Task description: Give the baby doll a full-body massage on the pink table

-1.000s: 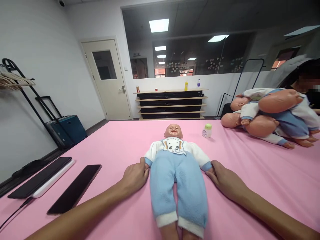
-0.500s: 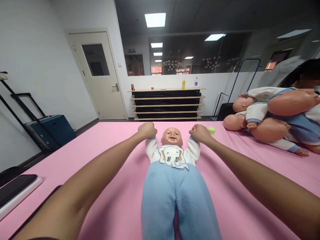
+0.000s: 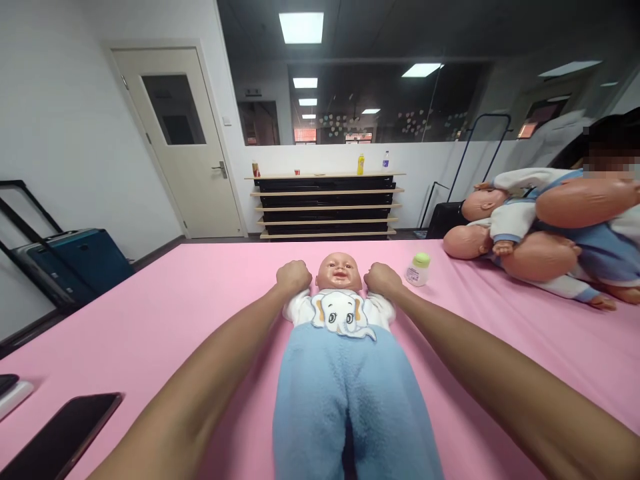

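Observation:
A baby doll [image 3: 345,360] lies on its back on the pink-covered table [image 3: 220,280], head away from me. It wears light blue trousers and a white top with an elephant face on the chest. My left hand [image 3: 294,276] is closed around the doll's arm on the left, beside its head. On the other side my right hand [image 3: 384,280] is closed around the other arm. The doll's own hands are hidden inside my fists. Just right of my right hand stands a small clear bottle [image 3: 417,271] with a green cap.
Several more dolls [image 3: 545,247] are heaped at the table's right, with a person partly visible behind them. A dark phone [image 3: 65,433] lies at the near left. Beyond the table are a shelf rack [image 3: 327,205], a door [image 3: 173,147] and a blue suitcase [image 3: 75,267].
Both my hands, gripping the doll's arms, have come lower and closer to its head, and the arms are more bent. The green-capped bottle is now in fuller view. The camera view has shifted slightly.

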Action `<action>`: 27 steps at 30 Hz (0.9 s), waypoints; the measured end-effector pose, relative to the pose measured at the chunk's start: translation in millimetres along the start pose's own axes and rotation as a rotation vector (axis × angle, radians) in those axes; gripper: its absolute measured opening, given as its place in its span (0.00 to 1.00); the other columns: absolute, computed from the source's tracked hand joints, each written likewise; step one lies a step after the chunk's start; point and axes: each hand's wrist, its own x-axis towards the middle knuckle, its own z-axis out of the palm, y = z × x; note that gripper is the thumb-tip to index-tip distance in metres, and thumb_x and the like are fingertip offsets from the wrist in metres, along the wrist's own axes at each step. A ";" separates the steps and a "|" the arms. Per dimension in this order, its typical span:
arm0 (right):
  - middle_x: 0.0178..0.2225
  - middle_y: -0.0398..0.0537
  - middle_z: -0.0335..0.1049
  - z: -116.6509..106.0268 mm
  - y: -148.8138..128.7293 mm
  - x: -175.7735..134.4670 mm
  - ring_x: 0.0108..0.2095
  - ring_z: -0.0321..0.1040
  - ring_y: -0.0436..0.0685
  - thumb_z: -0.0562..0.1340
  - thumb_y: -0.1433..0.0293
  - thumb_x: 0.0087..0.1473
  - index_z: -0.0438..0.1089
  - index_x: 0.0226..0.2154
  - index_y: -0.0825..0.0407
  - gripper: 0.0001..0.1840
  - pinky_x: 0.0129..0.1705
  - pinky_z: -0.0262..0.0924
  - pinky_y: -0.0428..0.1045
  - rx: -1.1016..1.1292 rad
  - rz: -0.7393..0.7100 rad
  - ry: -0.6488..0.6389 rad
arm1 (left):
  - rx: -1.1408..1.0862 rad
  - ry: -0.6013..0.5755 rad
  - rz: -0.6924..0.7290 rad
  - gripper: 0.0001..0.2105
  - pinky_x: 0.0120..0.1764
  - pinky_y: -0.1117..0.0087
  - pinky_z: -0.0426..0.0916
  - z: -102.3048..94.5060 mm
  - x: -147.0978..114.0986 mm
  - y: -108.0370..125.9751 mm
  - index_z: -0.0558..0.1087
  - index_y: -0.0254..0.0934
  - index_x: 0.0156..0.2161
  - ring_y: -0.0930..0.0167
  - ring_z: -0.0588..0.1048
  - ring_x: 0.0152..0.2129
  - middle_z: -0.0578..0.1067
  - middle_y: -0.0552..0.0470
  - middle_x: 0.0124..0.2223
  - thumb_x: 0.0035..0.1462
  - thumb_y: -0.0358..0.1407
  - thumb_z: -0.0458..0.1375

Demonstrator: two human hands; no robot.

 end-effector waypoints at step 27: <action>0.40 0.50 0.69 -34.3 103.3 -246.3 0.35 0.70 0.58 0.51 0.60 0.60 0.62 0.42 0.49 0.13 0.36 0.58 0.50 0.214 -0.332 -0.001 | -0.200 -0.086 0.213 0.09 0.28 0.65 0.56 -21.7 -255.5 -89.2 0.55 0.45 0.33 0.59 0.75 0.27 0.75 0.51 0.29 0.61 0.45 0.41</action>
